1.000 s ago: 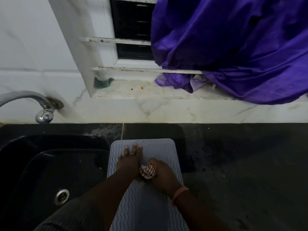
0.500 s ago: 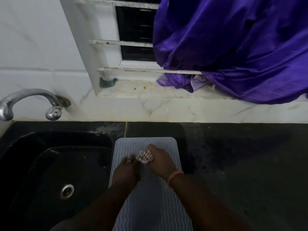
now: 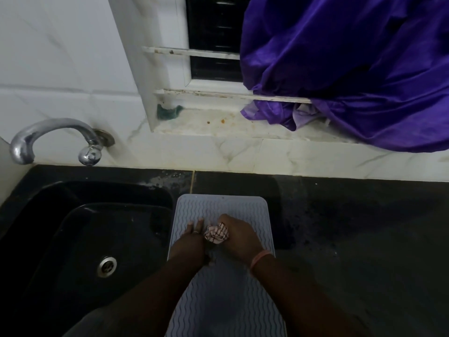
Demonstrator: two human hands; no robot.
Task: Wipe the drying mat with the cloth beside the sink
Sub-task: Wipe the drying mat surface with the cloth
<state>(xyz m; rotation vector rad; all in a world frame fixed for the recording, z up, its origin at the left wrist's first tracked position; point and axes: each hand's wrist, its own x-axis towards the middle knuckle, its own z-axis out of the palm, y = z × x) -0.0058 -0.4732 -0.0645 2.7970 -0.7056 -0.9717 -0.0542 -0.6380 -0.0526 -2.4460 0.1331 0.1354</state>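
A grey drying mat [image 3: 220, 205] with wavy ribs lies on the dark counter just right of the sink. My right hand [image 3: 239, 237] is closed around a bunched white cloth with red stripes [image 3: 217, 233] and presses it on the mat's upper middle. My left hand [image 3: 192, 235] lies flat on the mat just left of the cloth, fingers spread and pointing away, a ring on one finger. Both forearms cover the mat's middle.
A black sink [image 3: 80, 239] with a metal drain [image 3: 107, 266] sits at left under a chrome tap [image 3: 52, 139]. Dark counter [image 3: 364, 239] stretches to the right. On the window sill behind lie a purple fabric [image 3: 352, 69] and a small green scrubber [image 3: 167, 112].
My right hand carried the cloth up the mat away from me, then stayed near the upper middle. My left hand slid back a little toward me and stays flat.
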